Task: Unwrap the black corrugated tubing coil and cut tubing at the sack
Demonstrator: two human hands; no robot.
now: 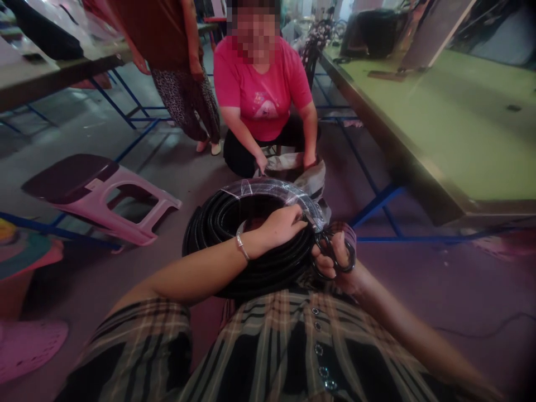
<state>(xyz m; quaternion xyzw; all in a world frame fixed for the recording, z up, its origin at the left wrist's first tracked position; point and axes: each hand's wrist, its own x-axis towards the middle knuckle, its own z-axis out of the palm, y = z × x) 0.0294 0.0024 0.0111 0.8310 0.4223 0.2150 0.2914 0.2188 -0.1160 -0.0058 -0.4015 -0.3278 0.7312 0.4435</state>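
A coil of black ribbed hose (218,223) lies against my lap, its far side wrapped in clear plastic film (272,190). My left hand (282,226) rests on the coil's right side, fingers pinched on the film. My right hand (339,259) is closed through the black handles of a pair of scissors (329,248), whose blades point up into the film beside my left fingers. A bracelet sits on my left wrist.
A person in a pink shirt (262,92) squats across from me with both hands on the coil's far wrapping. Another person stands behind them. A pink stool (104,195) lies tipped at left. A green table (452,123) stands at right.
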